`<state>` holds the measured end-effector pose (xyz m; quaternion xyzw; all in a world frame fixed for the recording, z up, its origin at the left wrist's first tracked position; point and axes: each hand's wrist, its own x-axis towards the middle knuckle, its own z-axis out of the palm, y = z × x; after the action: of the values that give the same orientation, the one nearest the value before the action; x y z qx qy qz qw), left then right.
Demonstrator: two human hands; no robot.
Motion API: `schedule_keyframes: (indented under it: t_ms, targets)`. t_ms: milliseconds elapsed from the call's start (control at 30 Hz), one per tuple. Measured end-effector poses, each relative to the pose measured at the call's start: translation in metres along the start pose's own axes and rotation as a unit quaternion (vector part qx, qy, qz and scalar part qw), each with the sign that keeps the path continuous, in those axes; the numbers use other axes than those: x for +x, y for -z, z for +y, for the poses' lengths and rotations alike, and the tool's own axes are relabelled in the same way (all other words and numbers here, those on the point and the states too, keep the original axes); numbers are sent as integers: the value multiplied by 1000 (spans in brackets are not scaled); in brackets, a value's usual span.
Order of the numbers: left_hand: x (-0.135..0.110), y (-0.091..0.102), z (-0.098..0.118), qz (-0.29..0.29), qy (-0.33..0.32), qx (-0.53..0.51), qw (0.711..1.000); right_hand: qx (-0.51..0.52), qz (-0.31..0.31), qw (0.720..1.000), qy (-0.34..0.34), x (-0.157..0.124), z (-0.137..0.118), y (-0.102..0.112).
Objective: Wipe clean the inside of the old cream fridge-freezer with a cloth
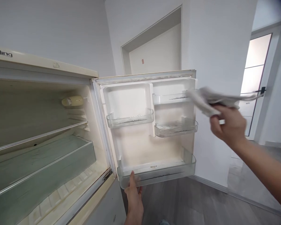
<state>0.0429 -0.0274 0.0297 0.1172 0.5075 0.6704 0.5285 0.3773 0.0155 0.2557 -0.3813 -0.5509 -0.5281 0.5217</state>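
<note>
A fridge door [135,140] stands swung open, its inner side facing me. My left hand [134,193] is closed on the lower left part of the clear bottom door bin [168,175], thumb over the front and fingers underneath. Out to the right, my right hand [230,125] is raised and closed on a whitish cloth [206,100], which is smeared by motion. The cloth's left end overlaps the right edge of the door beside the upper right bin [170,98]. Two more clear bins, the left bin [131,120] and the middle right bin [175,128], are fixed to the door.
To the left is the open fridge compartment [25,103], with a glass shelf [42,136], a greenish drawer [49,168] and a lamp cover [72,101]. Behind the door are a white wall [213,56] and a recess [156,47]. A glazed door [257,65] stands far right.
</note>
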Motion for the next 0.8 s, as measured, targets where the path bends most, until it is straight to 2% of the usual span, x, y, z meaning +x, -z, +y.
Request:
schedule_keyframes:
  t_ms: [33, 100, 167, 233, 333, 567, 633, 733, 767, 800]
  targets:
    - [-1, 0, 1, -1, 8, 0, 1000, 11, -81, 996, 38, -4, -3, -6]
    - [-2, -1, 3, 2, 9, -5, 1000, 24, -204, 977, 55, -10, -5, -18]
    - [-1, -1, 3, 3, 12, -11, 1000, 35, -281, 958, 47, -15, -4, -28]
    - [0, -2, 2, 1, 12, -14, 1000, 57, -314, 947, 34, -19, -5, -35]
    - [3, -2, 0, 1, 10, -18, 1000, 106, -332, 937, -16, -23, -12, -36]
    - [1, -3, 0, 16, 10, -16, 1000, 200, -359, 881, -236, -6, -37, -19]
    - [-1, -3, 0, 21, 9, -14, 1000, 233, -361, 848, -311, 5, -41, -15]
    - [-2, -4, 1, 20, 4, -5, 1000, 294, -323, 773, -459, 25, -47, -14]
    - [-2, -4, 1, 19, 1, -4, 1000, 308, -299, 757, -493, 31, -51, -16]
    - [-2, -5, 0, 19, -2, -5, 1000, 317, -273, 754, -506, 36, -56, -17]
